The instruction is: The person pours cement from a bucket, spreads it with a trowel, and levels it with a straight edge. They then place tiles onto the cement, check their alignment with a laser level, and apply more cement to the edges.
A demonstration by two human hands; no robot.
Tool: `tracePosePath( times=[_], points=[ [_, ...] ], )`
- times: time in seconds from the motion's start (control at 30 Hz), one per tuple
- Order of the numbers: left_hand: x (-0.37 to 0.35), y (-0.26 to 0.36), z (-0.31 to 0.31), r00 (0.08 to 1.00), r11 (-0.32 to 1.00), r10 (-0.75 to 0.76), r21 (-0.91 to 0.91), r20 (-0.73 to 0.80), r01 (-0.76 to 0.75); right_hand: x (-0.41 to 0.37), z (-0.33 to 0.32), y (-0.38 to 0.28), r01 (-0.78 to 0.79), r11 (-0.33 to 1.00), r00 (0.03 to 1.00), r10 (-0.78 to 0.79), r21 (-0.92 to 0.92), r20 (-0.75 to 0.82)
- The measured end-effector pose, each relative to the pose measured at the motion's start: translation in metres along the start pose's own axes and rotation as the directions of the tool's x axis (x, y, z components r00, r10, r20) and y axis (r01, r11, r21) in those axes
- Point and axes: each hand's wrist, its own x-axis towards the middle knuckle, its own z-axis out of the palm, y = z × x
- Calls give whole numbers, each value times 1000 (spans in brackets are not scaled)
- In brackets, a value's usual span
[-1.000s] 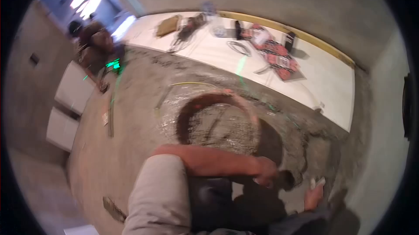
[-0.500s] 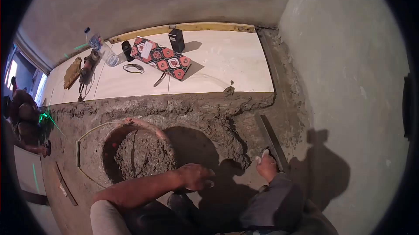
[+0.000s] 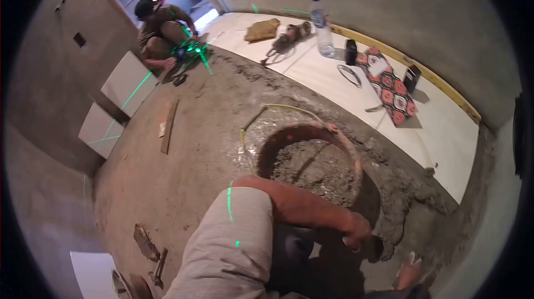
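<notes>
My left hand [image 3: 356, 232] hangs over the mortar floor just right of the bucket, its fingers curled in; what they hold, if anything, is hidden. My right hand [image 3: 409, 272] is low at the right, beside the heaped mortar [image 3: 396, 222], thumb up and fingers closed. Earlier it gripped a long flat metal trowel; now the blade is lost in shadow. Left of my hands stands a round bucket [image 3: 359, 168] with its handle laid over, holding wet grey mortar [image 3: 320, 168]. My left forearm crosses in front of its near rim.
Large white tiles [image 3: 445, 154] carry a water bottle [image 3: 322, 29], a power tool [image 3: 292, 38], a patterned box [image 3: 389, 88] and a small black box [image 3: 411, 78]. A person [image 3: 164, 35] squats by the doorway near green laser light. A wooden strip [image 3: 169, 126] and a hammer [image 3: 159, 268] lie left.
My view has swung left, so the bucket and tiles sit further right and the squatting person shows fully. Both hands stay near the mortar; the trowel blade is no longer distinct.
</notes>
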Motion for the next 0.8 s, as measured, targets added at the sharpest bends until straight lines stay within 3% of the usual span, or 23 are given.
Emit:
tracePosePath(
  times=[0.03, 0.1, 0.2, 0.27, 0.33, 0.37, 0.43, 0.47, 0.53, 0.57, 0.63, 0.67, 0.73, 0.77, 0.8],
  points=[
    [4, -2, 2, 999, 999, 43, -3, -6, -43, 3, -2, -7, -56, 998, 998, 55, -40, -31],
    [12, 0, 7, 996, 996, 87, -6, -16, -87, -11, -8, -15, 181, 881, 965, -246, -437, -95],
    [3, 9, 3, 997, 997, 83, 6, -11, -83, -24, -3, -21, 93, 888, 989, -134, -451, -60],
    [0, 12, -2, 986, 986, 168, 5, 7, -168, -20, -6, -25, 72, 887, 994, -103, -456, -44],
    [-8, 17, -4, 989, 989, 150, 12, 1, -150, -86, -46, -112, 61, 835, 996, -18, -546, 85],
    [-11, 16, -6, 991, 990, 133, 36, -4, -133, -82, -45, -111, 59, 836, 996, -13, -546, 87],
    [-11, 14, -8, 990, 990, 137, 29, 18, -138, -64, -49, -102, -40, 840, 908, 257, -542, 332],
    [-9, 14, -8, 989, 990, 141, 21, 34, -142, -59, -44, -90, -47, 839, 909, 261, -543, 325],
    [-1, 12, -5, 990, 990, 136, 26, 25, -136, -49, -19, -63, -222, 966, 940, 248, -132, 234],
    [2, 11, -1, 992, 992, 126, 25, 22, -126, -45, -12, -54, -230, 964, 940, 256, -134, 228],
    [-5, 8, 1, 991, 991, 134, 3, -7, -134, -50, -4, -42, 112, 982, 986, -128, 152, 104],
    [-8, 8, 0, 987, 988, 155, -11, -32, -156, -46, 5, -26, 70, 987, 995, -79, 147, 56],
    [-18, 6, 1, 985, 985, 161, -58, -66, -165, -19, 9, 19, 139, 990, 982, -136, -15, 128],
    [-20, 8, 0, 994, 994, 107, -34, -15, -108, -33, 5, 1, 80, 996, 982, -86, 39, 166],
    [-29, 5, 1, 955, 971, 235, -4, -179, -240, -48, -2, -23, 17, 996, 979, -35, 89, 202]
  ],
)
